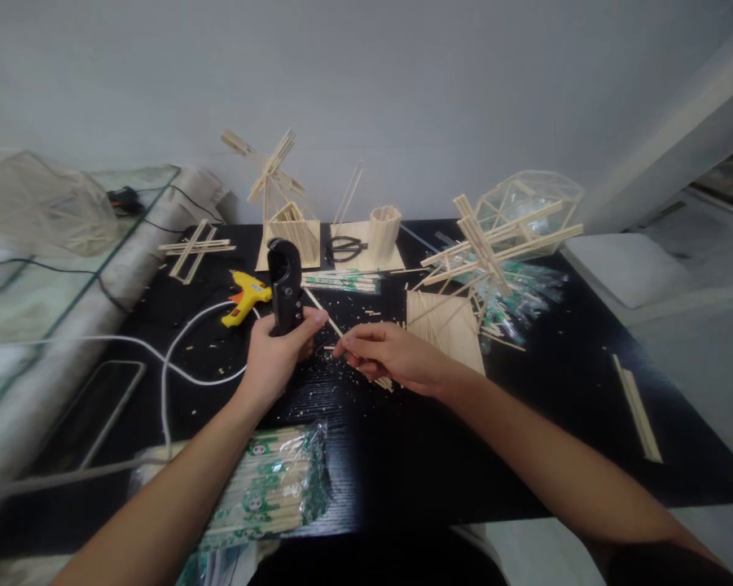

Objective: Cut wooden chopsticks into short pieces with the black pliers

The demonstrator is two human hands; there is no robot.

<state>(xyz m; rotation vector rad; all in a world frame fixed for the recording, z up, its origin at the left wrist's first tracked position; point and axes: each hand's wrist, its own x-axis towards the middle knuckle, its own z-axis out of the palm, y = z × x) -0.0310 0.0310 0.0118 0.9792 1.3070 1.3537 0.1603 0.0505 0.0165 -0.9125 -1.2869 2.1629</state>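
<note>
My left hand point(272, 350) is closed around a black cutter point(286, 285) that looks like a pipe cutter, its hooked jaw pointing up. In my right hand point(397, 356), a thin wooden stick point(335, 327) is pinched between the fingers and slants up and left past my left thumb. Several loose sticks point(384, 381) lie on the table under my right hand, partly hidden by it. Small wood chips point(342, 381) are scattered below both hands. A yellow glue gun point(244, 297) lies just left of the cutter.
Stick-built windmill models point(290, 232) point(443, 317) stand behind and to the right. Black scissors point(346, 248) rest beside a round stick tower point(384, 232). Packaged chopsticks point(269, 480) lie at the front left. A white cord point(164, 366) loops across the left side.
</note>
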